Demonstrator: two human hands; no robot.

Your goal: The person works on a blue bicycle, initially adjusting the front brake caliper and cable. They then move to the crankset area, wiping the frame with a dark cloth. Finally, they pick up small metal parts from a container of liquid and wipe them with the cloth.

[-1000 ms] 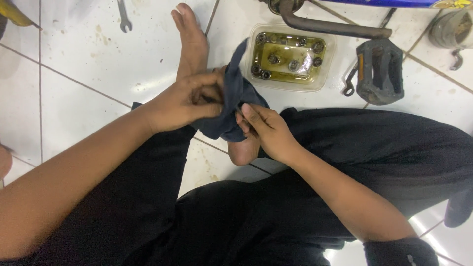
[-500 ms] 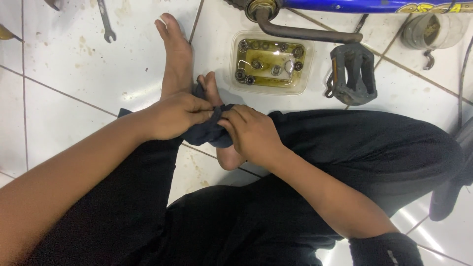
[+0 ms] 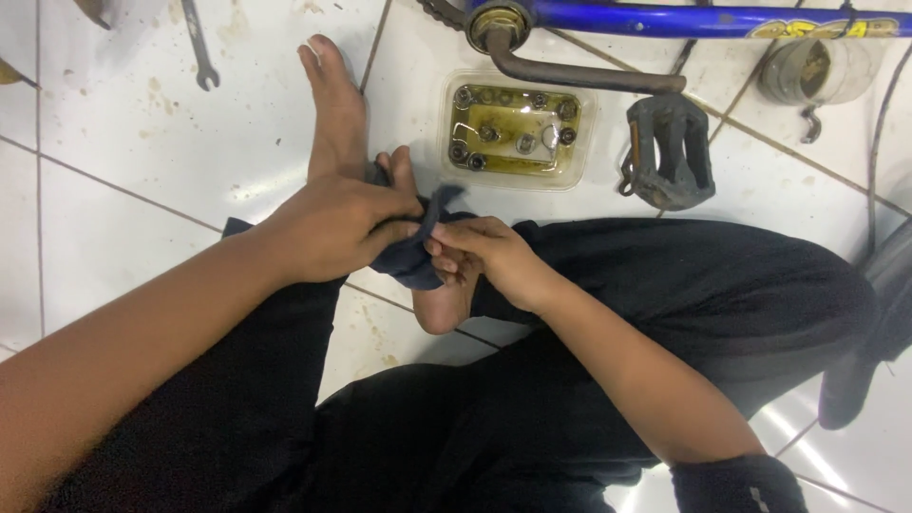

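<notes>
Both the left hand (image 3: 334, 228) and the right hand (image 3: 489, 256) were clamped on a dark blue rag (image 3: 410, 255), just short of a plastic tray (image 3: 516, 133) of oily bolts.

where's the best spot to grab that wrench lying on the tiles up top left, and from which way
Probably the bare middle of the wrench shank, taken from straight above with fingers across its width. It lies flat on the white tile floor, its open jaw end toward the person and the far end cut off by the frame, so only the shank sides offer a pinch. The left hand is nearer, but it grips the dark cloth.
</notes>
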